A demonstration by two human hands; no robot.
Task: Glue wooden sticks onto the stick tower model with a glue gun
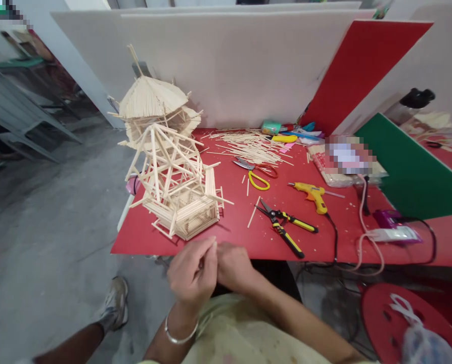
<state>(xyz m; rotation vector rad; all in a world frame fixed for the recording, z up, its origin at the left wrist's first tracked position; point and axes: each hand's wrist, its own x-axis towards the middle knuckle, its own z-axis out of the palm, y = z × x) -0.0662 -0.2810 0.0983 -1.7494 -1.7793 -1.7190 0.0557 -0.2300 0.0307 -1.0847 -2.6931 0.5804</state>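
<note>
Close to the table's front edge, my left hand (193,270) is closed, its fingers curled and the thumb pressed against them. Touching it on the right, my right hand (233,265) is also curled closed, with its fingertips turned from view. Whether either hand holds something small is hidden. Just beyond them stands a model pavilion (195,215) built of thin wooden sticks, with an open roof frame on its lower part. A second stick structure (152,98) with a covered, tiered roof rises behind it.
The red table (226,235) carries pruning shears (282,225), a yellow glue gun (313,194), scissors (258,174) and a pile of loose sticks (251,146). White boards (241,71) wall the back. A red stool (385,313) with a plastic bag stands at lower right.
</note>
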